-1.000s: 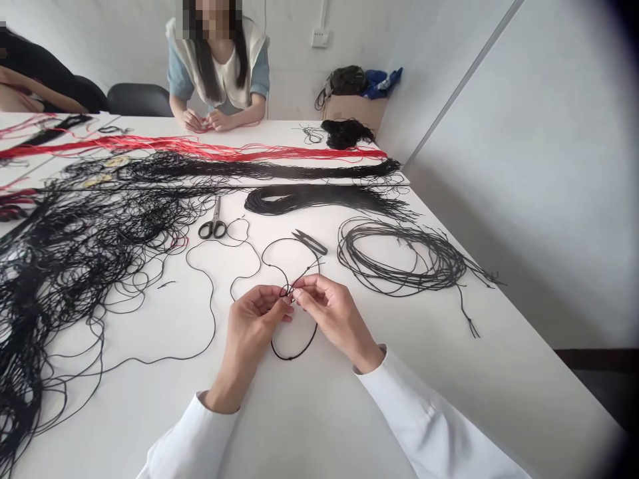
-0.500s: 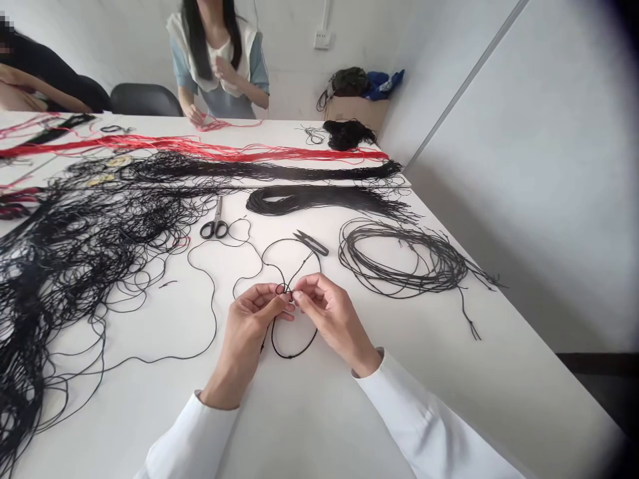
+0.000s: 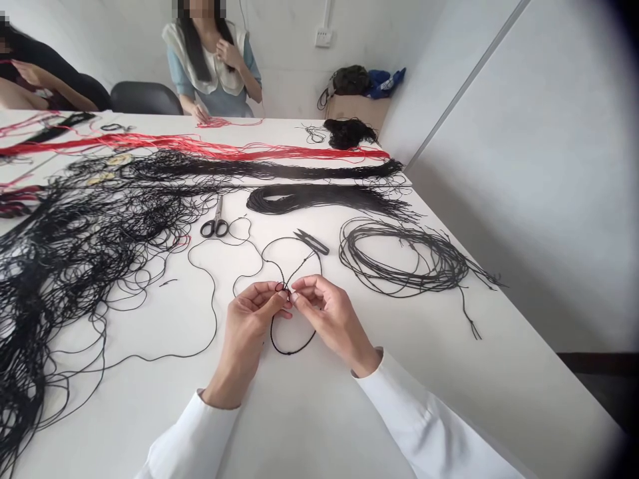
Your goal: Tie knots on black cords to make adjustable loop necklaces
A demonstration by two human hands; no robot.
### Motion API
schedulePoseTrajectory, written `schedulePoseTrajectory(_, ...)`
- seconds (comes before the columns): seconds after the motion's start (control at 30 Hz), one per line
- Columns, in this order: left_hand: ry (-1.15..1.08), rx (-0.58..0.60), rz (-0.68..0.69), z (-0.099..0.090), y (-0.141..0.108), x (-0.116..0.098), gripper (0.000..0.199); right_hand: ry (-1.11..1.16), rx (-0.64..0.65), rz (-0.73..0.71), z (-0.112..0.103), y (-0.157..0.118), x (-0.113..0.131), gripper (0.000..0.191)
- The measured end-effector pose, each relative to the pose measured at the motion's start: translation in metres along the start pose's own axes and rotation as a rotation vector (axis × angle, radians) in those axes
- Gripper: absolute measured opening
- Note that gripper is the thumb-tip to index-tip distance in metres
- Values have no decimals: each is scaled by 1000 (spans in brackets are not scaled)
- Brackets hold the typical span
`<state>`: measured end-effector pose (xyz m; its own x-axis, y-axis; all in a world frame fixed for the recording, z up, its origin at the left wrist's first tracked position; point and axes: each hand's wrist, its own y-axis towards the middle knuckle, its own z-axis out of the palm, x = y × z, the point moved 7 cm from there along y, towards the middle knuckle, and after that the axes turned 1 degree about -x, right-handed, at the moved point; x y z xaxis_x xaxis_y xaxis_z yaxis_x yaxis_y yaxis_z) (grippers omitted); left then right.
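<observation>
A thin black cord (image 3: pixel 292 352) forms loops above and below my fingers. My left hand (image 3: pixel 255 313) pinches it between thumb and fingers where strands cross. My right hand (image 3: pixel 327 313) pinches the same crossing from the right, its fingertips almost touching the left ones. The exact shape of the crossing is partly hidden by my fingertips. Just beyond my hands lie small black thread snips (image 3: pixel 313 242). Farther left rests a pair of scissors (image 3: pixel 215 227) with black handles.
Tangled black cord (image 3: pixel 114 233) covers the left side of the table (image 3: pixel 309 426). A coil of black cord (image 3: pixel 359 273) lies right. Behind are a black bundle (image 3: pixel 299 198) and red cords (image 3: pixel 249 152). Across the table, a person (image 3: pixel 214 73) touches red cord; another sits far left.
My hands stay nearly in place, still pinching the cord, with small fingertip shifts. The lower loop has risen slightly. Across the table, the person's upper body has moved left.
</observation>
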<state>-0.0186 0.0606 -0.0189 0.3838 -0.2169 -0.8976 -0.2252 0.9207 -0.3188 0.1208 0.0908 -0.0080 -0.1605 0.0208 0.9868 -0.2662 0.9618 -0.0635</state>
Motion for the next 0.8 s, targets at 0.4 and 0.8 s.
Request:
schedulePoseTrajectory(0.4,-48,21,-26,1,-1,-2,23,-75,-26,-125,3,-3,9,8)
schedulePoseTrajectory(0.8,-73,7,-38,-3,1,3,25,-143,-78,-131,2,-4,6,15)
